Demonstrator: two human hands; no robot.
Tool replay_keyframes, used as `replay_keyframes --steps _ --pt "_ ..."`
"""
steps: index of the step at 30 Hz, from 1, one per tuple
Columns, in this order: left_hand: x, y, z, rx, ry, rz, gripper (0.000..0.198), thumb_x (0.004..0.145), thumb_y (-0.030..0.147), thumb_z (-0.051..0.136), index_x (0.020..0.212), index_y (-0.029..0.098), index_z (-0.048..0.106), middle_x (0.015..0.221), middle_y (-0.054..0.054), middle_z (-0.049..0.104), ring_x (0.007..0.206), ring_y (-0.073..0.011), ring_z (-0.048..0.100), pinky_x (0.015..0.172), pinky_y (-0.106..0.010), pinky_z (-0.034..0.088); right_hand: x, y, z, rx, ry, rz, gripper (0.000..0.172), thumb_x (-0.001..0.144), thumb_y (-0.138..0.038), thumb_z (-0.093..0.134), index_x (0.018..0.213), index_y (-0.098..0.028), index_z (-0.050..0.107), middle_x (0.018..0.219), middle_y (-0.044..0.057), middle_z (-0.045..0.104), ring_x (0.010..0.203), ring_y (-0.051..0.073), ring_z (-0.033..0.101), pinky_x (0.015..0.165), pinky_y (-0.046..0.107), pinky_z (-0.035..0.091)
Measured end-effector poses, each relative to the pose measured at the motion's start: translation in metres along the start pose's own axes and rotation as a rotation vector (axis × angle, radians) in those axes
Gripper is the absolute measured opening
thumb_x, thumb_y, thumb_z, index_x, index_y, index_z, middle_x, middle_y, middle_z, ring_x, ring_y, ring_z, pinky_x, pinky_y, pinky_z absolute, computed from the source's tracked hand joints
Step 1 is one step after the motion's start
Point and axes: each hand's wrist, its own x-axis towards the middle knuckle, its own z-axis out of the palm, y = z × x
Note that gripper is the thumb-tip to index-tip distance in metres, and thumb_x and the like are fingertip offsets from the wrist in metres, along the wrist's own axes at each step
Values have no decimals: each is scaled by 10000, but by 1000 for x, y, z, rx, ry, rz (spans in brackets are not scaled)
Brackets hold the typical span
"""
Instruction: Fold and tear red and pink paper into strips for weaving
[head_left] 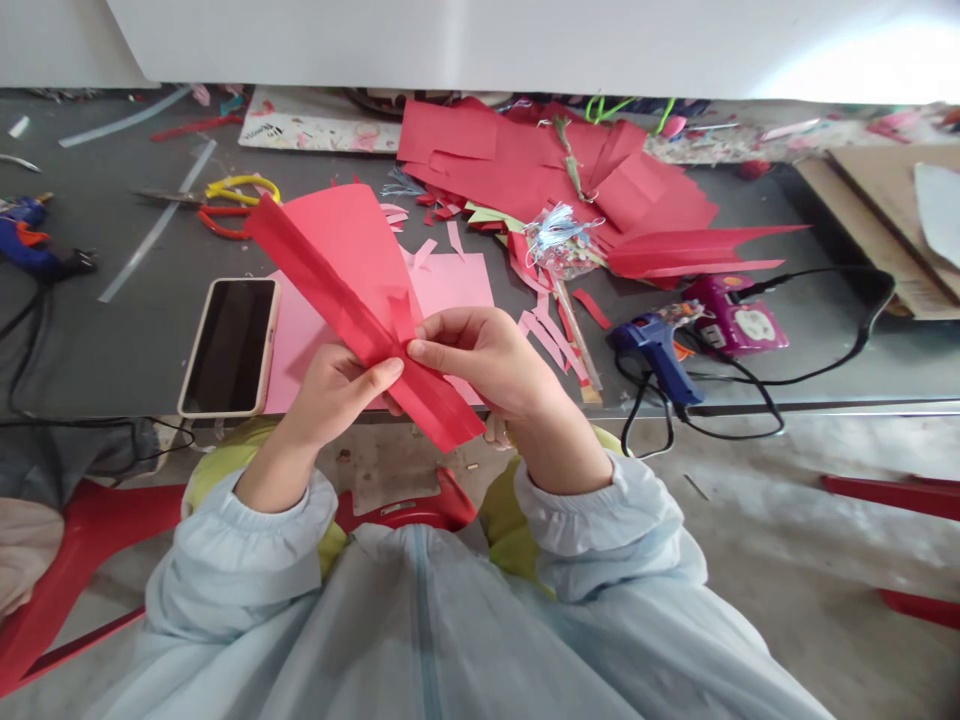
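Between my hands is a folded red paper piece [330, 270], held slantwise above the table's front edge. A narrow folded band runs along it, and a wider sheet fans out behind. My left hand [334, 390] grips the band from below left, thumb on top. At the band's middle, my right hand [480, 355] pinches a short red paper strip [401, 315] against it. Pink paper [454, 280] lies flat underneath. To the left rests a phone [229, 345] with a dark screen, and behind it are scissors [232, 200] with yellow and orange handles.
Red paper sheets [517, 170] are heaped at the back. Pink scraps [547, 335] and a tassel packet [562, 240] lie right of my hands. A blue glue gun [660, 350] with a looping cord sits by a purple box [739, 315]. Cardboard [877, 230] lies far right.
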Motion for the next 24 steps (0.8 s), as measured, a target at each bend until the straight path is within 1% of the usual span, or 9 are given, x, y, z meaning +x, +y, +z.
replay_keyframes --steps 4,6,10,13,18,21,24 --pt "-1 -1 1 -62 -7 -11 300 858 452 702 768 170 750 692 -38 746 589 -177 712 568 -277 615 0 1 0 -22 -23 -43 303 638 -392 884 755 -158 733 698 2 715 642 108 633 579 229 514" --pt "0 -2 1 -69 0 -4 317 854 464 704 746 170 747 678 -39 740 587 -180 710 558 -277 609 -1 1 1 -15 -26 -59 316 633 -405 887 743 -158 725 699 -1 711 633 105 627 578 228 515" --pt "0 -3 1 -95 -5 13 326 861 468 695 745 168 747 670 -45 737 579 -186 704 550 -289 607 -2 0 4 46 -10 -40 362 605 -437 907 716 -159 702 660 -24 669 604 85 595 575 220 500" --pt "0 -4 1 -102 -2 25 326 863 467 693 733 172 744 656 -43 731 572 -187 701 548 -295 607 -2 -1 4 97 -8 -48 375 584 -436 922 717 -161 705 676 -25 674 617 77 599 602 215 508" --pt "1 -7 -3 -48 41 97 349 868 482 688 678 194 736 629 -26 719 560 -171 689 539 -274 587 -1 -1 -1 42 -36 11 356 587 -410 927 760 -161 741 705 -11 707 636 83 615 623 220 516" --pt "0 -9 -6 -26 79 121 284 854 457 715 744 198 752 678 -26 739 596 -170 700 556 -266 594 -1 0 -4 1 -32 23 344 605 -415 913 764 -162 743 707 -8 705 644 87 610 620 226 509" --pt "-1 -8 -6 -22 63 75 267 852 450 715 809 190 755 689 -34 744 580 -176 698 543 -276 602 -1 1 -4 -1 -46 9 327 619 -411 904 770 -169 745 729 -7 709 658 92 608 632 236 510"
